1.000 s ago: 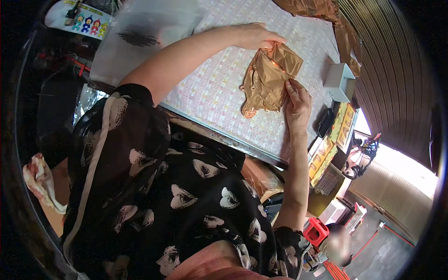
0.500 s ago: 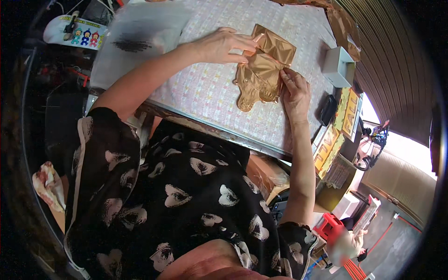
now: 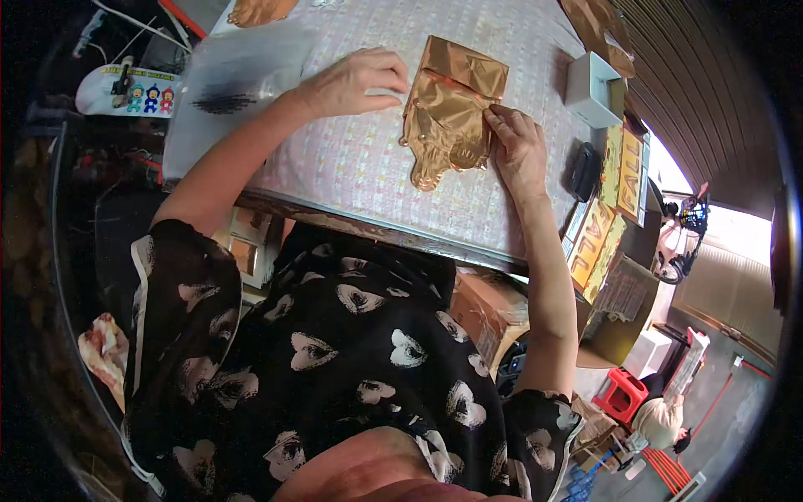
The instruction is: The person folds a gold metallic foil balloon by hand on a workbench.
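Observation:
A flat, shiny copper-gold foil balloon (image 3: 452, 117) lies on the table, creased and partly folded. Its top part is a smooth rectangle, and its lower end has a wavy, rounded outline. My right hand (image 3: 520, 146) is at the foil's right edge, fingers together and bent onto it; the thumb is mostly hidden. My left hand (image 3: 361, 82) hovers just left of the foil, apart from it, thumb and fingers spread with nothing between them.
A patterned cloth under clear plastic covers the table (image 3: 351, 180). On its right stand a white open box (image 3: 590, 88) and a black case (image 3: 585, 171). More copper foil (image 3: 261, 10) lies at the far left. Another person (image 3: 661, 418) is at the lower right, beside a red stool (image 3: 623, 393).
My left hand has come off the foil and moved left. My right hand remains at the foil's right edge. The whole view has shifted slightly.

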A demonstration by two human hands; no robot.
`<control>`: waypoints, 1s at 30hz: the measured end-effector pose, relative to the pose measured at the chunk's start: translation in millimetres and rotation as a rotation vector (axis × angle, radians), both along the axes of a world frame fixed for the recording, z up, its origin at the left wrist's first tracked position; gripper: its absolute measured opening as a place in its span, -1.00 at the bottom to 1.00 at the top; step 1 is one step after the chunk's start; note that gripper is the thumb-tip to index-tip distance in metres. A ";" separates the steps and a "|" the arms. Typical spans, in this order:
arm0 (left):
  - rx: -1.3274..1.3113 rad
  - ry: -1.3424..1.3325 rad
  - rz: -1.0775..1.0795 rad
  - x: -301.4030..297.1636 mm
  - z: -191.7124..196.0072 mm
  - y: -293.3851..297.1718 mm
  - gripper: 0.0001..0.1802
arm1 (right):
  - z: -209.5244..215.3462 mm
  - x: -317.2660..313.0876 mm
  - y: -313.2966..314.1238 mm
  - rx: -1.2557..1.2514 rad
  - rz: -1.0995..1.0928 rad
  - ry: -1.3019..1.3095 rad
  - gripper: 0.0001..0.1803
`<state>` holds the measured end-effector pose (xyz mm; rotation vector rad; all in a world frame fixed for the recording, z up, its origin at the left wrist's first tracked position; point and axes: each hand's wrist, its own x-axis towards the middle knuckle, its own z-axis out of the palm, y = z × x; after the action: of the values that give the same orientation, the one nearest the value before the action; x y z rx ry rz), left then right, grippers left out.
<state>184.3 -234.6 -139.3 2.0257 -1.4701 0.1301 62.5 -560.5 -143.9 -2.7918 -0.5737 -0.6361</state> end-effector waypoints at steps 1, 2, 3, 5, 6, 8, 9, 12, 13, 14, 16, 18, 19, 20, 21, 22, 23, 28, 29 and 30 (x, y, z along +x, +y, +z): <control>0.003 -0.001 -0.004 -2.6 1.8 -2.4 -0.71 | -0.2 -0.1 -1.2 0.003 -0.004 -0.001 -0.65; -0.005 -0.074 -0.022 -5.3 3.1 -5.8 -0.79 | -0.5 -0.3 -2.4 -0.001 -0.003 0.004 -0.65; -0.014 -0.146 -0.040 -6.7 4.7 -9.1 -0.86 | -0.6 -0.9 -3.3 -0.006 -0.003 0.009 -0.65; -0.004 -0.194 -0.058 -6.3 4.1 -9.2 -0.87 | -1.1 0.4 -1.4 0.003 -0.001 0.005 -0.65; 0.001 -0.242 -0.078 -5.6 3.8 -9.2 -0.88 | -1.0 1.1 -0.4 0.008 0.000 0.003 -0.65; 0.040 -0.286 -0.101 -2.2 5.5 -12.2 -0.88 | 0.6 0.6 0.2 0.011 -0.006 0.003 -0.65; 0.076 -0.332 -0.123 -0.1 6.6 -13.3 -0.89 | 0.9 0.6 0.5 0.012 -0.011 0.003 -0.65; 0.144 -0.379 -0.192 5.2 17.5 -16.5 -0.84 | -0.8 0.9 -1.4 0.008 -0.004 -0.007 -0.63; 0.145 -0.380 -0.190 6.1 20.8 -18.5 -0.84 | -0.6 1.4 -1.0 0.008 -0.002 -0.008 -0.63; 0.149 -0.372 -0.203 6.4 23.6 -22.2 -0.80 | 0.3 0.9 -0.5 0.009 -0.004 -0.002 -0.63; 0.151 -0.365 -0.217 4.2 27.2 -29.8 -0.75 | 0.8 0.5 -0.6 0.007 -0.007 0.003 -0.63; 0.099 -0.265 -0.185 0.3 28.9 -37.0 -0.64 | -0.5 0.0 -1.2 0.033 -0.005 0.002 -0.64; 0.098 -0.267 -0.187 0.4 26.1 -38.9 -0.64 | -0.1 0.2 -0.9 0.032 -0.007 0.000 -0.64; 0.028 -0.249 -0.158 -0.6 22.5 -41.3 -0.58 | 0.2 0.2 -0.6 0.028 -0.003 -0.006 -0.65; -0.042 -0.230 -0.129 -1.5 18.8 -43.3 -0.53 | 0.3 0.4 -0.3 0.023 0.000 -0.011 -0.66; -0.044 -0.228 -0.135 -2.5 14.6 -43.8 -0.53 | 0.4 0.2 0.1 0.022 -0.005 -0.010 -0.66; -0.020 -0.223 -0.121 -3.5 10.4 -42.2 -0.54 | 1.0 0.5 0.7 0.046 -0.006 -0.008 -0.67; 0.050 -0.190 -0.138 -5.6 -4.2 -33.8 -0.65 | 3.1 3.3 -1.4 0.143 -0.008 0.025 -0.69; 0.014 -0.210 -0.105 -6.4 -6.7 -33.1 -0.70 | 3.7 4.0 -2.6 0.216 -0.011 0.077 -0.69; -0.021 -0.231 -0.071 -7.3 -9.1 -32.3 -0.75 | 3.7 3.7 -3.6 0.291 -0.014 0.129 -0.69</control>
<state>176.9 -266.9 -148.4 1.9907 -1.6719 0.3584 66.3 -564.1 -140.2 -2.5423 -0.4007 -0.4926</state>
